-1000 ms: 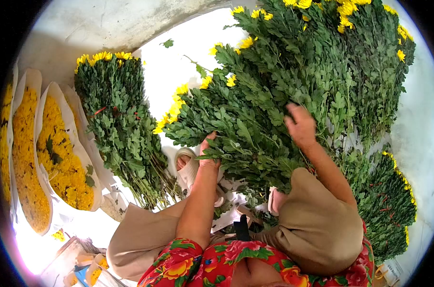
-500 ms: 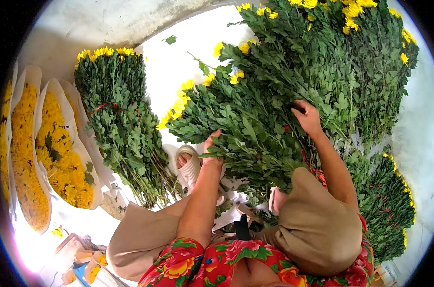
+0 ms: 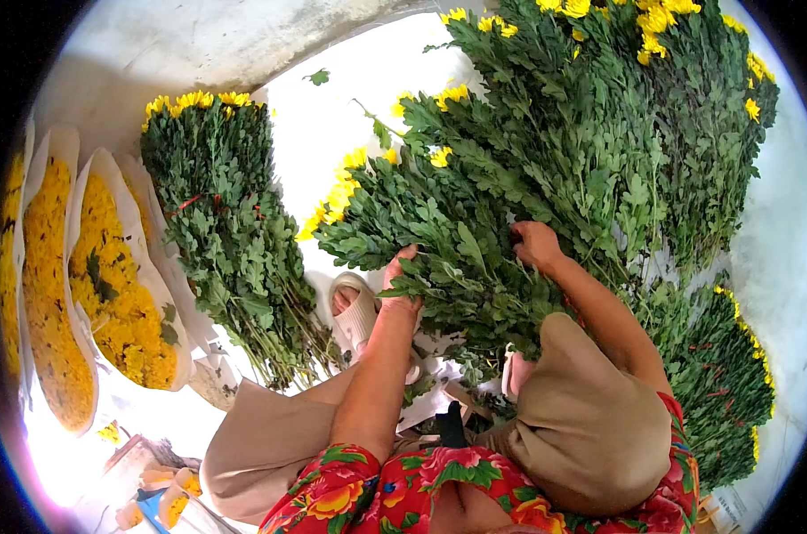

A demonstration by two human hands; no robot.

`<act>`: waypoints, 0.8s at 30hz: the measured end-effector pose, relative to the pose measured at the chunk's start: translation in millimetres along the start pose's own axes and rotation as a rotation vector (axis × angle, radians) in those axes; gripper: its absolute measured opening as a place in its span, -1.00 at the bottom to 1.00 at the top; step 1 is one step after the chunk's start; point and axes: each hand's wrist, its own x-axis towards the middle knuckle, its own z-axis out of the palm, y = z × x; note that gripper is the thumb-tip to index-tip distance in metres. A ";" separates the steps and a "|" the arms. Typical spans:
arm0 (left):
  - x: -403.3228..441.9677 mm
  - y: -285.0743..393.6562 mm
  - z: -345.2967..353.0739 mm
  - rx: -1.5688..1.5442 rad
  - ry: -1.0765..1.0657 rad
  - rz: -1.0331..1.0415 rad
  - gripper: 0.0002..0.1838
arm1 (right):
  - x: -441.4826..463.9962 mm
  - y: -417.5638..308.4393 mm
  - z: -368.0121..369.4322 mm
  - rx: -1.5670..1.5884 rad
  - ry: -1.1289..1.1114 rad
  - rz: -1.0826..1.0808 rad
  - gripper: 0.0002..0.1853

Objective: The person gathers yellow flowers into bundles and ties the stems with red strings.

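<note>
A leafy bunch of yellow chrysanthemums [image 3: 457, 240] lies across my lap side, its flower heads toward the left. My left hand [image 3: 402, 278] is wrapped round its near side, thumb up against the leaves. On the far side of the bunch my right hand [image 3: 535, 247] is closed, knuckles up, with its fingertips sunk among chrysanthemum stems and leaves. What exactly those fingers grip is partly hidden. Just beyond, a large pile of chrysanthemums [image 3: 590, 133] touches the held bunch, blooms pointing away from me.
A tied chrysanthemum bundle [image 3: 221, 196] lies at left, beside white sacks of yellow blooms [image 3: 119, 285]. More bundles with red ties [image 3: 710, 383] lie at right. My slippered foot [image 3: 352, 307] stands below the held bunch. A loose leaf [image 3: 318, 77] lies farther back.
My right hand has moved left and toward me, from the edge of the pile onto the held bunch, its fingers curling in. My left hand stays nearly in place.
</note>
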 end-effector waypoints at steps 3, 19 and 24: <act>-3.9 -0.5 1.9 -0.011 -0.005 -0.018 -0.56 | 0.4 6.2 12.4 0.172 0.001 -0.009 -0.33; 17.4 -12.1 -14.3 -0.030 -0.287 -0.009 -0.73 | -61.0 -47.0 -123.9 0.644 0.621 -0.186 -0.48; 9.9 -12.0 9.6 0.115 -0.167 -0.016 -0.72 | -93.3 -102.5 -114.9 0.520 0.641 -0.375 -0.51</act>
